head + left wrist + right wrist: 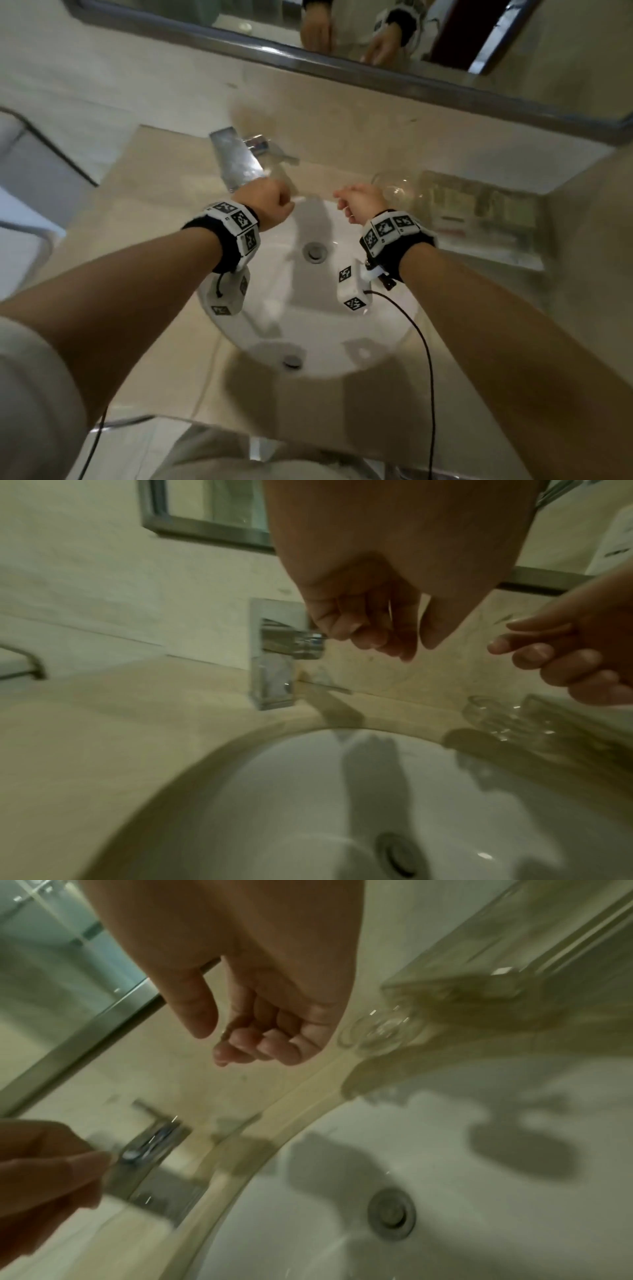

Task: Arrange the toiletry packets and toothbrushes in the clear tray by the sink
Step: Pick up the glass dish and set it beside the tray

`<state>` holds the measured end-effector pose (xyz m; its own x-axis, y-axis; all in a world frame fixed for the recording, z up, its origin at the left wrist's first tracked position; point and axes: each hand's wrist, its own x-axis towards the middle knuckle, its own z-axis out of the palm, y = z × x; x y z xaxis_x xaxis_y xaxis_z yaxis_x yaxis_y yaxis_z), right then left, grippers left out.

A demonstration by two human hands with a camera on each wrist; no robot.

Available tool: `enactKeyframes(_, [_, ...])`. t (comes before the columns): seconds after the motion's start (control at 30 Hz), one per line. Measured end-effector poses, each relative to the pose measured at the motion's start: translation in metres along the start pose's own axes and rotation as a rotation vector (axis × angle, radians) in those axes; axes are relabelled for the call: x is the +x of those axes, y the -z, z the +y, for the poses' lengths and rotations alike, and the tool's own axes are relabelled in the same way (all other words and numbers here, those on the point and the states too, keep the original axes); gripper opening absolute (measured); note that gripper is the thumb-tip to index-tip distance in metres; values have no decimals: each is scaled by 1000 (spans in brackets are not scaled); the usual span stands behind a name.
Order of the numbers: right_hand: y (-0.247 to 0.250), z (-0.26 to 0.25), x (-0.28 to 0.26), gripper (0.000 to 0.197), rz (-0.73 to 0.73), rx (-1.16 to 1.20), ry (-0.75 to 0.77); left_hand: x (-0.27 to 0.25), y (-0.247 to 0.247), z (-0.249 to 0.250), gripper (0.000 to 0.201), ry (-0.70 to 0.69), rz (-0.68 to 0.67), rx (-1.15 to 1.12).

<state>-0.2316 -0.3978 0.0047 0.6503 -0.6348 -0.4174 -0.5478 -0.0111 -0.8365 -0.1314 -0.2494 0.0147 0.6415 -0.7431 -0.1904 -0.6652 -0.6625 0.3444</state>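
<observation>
The clear tray (503, 251) stands on the counter right of the sink, with pale toiletry packets (479, 205) lying in it; blur hides any toothbrushes. My right hand (356, 202) hovers over the sink's far right rim, left of the tray, fingers loosely curled and empty (232, 1039). My left hand (270, 204) hangs just in front of the faucet (239, 161), fingers curled and holding nothing (394, 645). In the right wrist view the tray (514, 947) lies to the upper right of my hand.
A clear drinking glass (394, 186) stands between my right hand and the tray. The white basin (274, 308) with its drain (313, 251) lies under both wrists. A mirror (342, 51) runs along the back wall. Beige counter spreads left of the faucet.
</observation>
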Motion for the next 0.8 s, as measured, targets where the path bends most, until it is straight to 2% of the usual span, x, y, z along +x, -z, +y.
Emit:
enactKeyframes(0.13, [-68, -7, -10, 15, -125, -118, 80, -36, 7, -62, 25, 127, -92, 13])
enactKeyframes(0.23, [-108, -10, -12, 8, -216, -201, 98, -64, 7, -106, 26, 255, -71, -18])
enactKeyframes(0.43, [-194, -12, -21, 31, -357, -304, 141, -128, -2, -190, 27, 533, -30, -20])
enactKeyframes(0.5, [-220, -13, -26, 30, -403, -295, 133, -148, -5, -210, 39, 650, -28, -51])
enactKeyframes(0.63, [-254, -9, -33, 29, -449, -323, 124, -177, -12, -236, 71, 831, -137, -114])
enactKeyframes(0.73, [-272, -3, -35, 26, -476, -355, 119, -192, -24, -247, 74, 885, -219, -126])
enactKeyframes(0.8, [-278, -1, -35, 26, -480, -367, 118, -196, -31, -251, 70, 874, -223, -106])
